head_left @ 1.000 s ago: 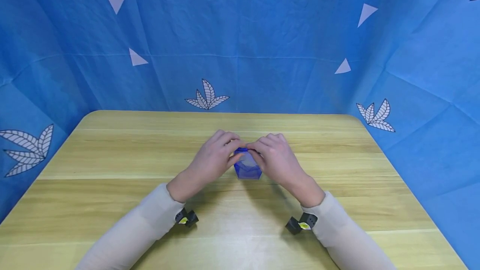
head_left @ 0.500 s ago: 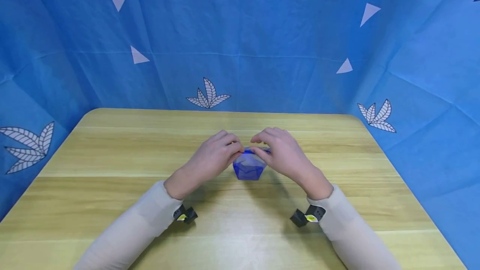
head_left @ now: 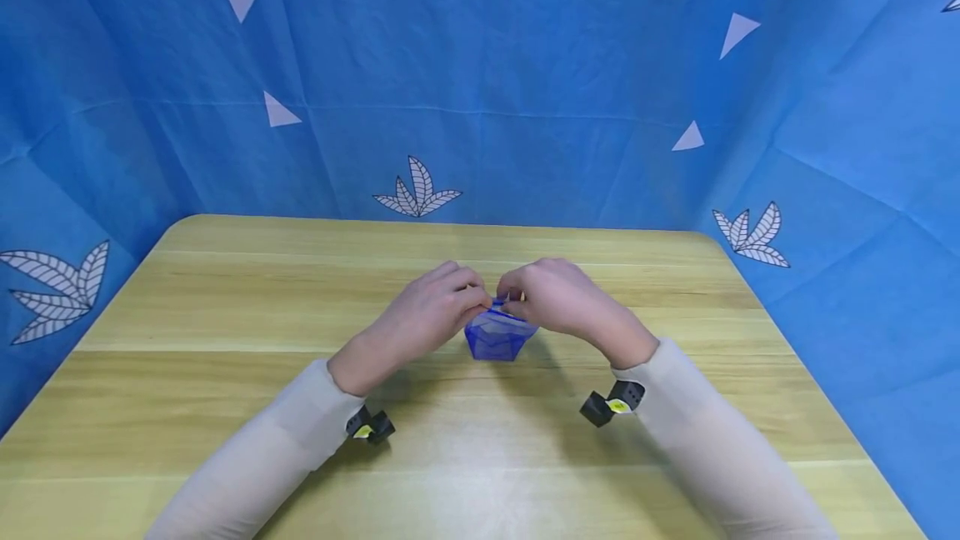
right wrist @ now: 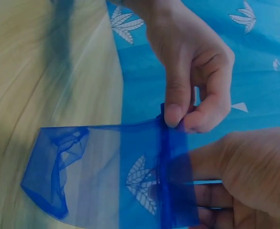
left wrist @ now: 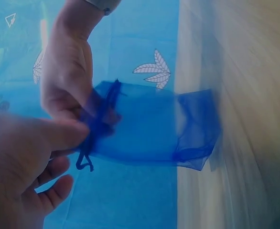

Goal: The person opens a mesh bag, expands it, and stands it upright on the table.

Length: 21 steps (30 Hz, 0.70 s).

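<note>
A sheer blue mesh drawstring pouch [head_left: 498, 335] stands upright at the middle of the table, held up by its gathered top edge. My left hand [head_left: 438, 304] pinches one corner of that edge between thumb and index finger, clearly visible in the right wrist view at the left thumb [right wrist: 175, 107]. A small loop of blue cord [left wrist: 85, 165] hangs beneath the pinch. My right hand [head_left: 557, 294] is at the pouch's mouth on the other side. Its fingertips show through the mesh in both wrist views, fairly straight and spread apart.
The wooden table [head_left: 315, 273] has rounded far corners. Behind and beside it hangs a blue cloth [head_left: 480, 48] printed with white leaves and triangles. Each wrist carries a small black camera, the left camera [head_left: 371, 426] and the right camera [head_left: 611, 403].
My right hand left the pouch's top, spread its thumb and fingers, then brought them back down at the mouth. The left hand kept its pinch while the pouch's top widened.
</note>
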Available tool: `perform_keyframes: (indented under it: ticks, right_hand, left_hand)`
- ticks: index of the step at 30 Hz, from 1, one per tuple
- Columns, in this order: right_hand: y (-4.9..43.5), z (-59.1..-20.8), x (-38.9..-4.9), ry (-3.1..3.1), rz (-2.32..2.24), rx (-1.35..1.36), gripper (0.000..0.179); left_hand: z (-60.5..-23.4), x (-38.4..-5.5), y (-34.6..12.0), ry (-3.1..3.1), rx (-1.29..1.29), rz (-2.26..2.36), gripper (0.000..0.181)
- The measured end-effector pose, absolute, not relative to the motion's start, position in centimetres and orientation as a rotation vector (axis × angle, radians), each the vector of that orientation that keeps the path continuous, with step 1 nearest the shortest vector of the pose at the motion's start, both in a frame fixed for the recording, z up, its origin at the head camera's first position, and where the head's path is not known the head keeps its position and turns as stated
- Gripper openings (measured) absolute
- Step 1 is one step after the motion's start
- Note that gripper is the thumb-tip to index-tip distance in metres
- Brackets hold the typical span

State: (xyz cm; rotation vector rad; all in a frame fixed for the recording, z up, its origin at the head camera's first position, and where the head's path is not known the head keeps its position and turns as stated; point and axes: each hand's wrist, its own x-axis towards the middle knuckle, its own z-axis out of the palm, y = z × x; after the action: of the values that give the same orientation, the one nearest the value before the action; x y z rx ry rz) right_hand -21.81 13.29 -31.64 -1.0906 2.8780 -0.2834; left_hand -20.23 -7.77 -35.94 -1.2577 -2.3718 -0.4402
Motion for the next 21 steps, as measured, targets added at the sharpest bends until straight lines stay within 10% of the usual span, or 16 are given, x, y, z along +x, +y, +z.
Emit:
perform_keyframes:
  ticks: [21]
  right_hand:
    - [12.1,-32.3,-23.0,2.845,-0.156,-1.0,0.005]
  left_hand:
    - [-35.7,-20.4,-8.1,-2.283,-1.428,-0.502,0.012]
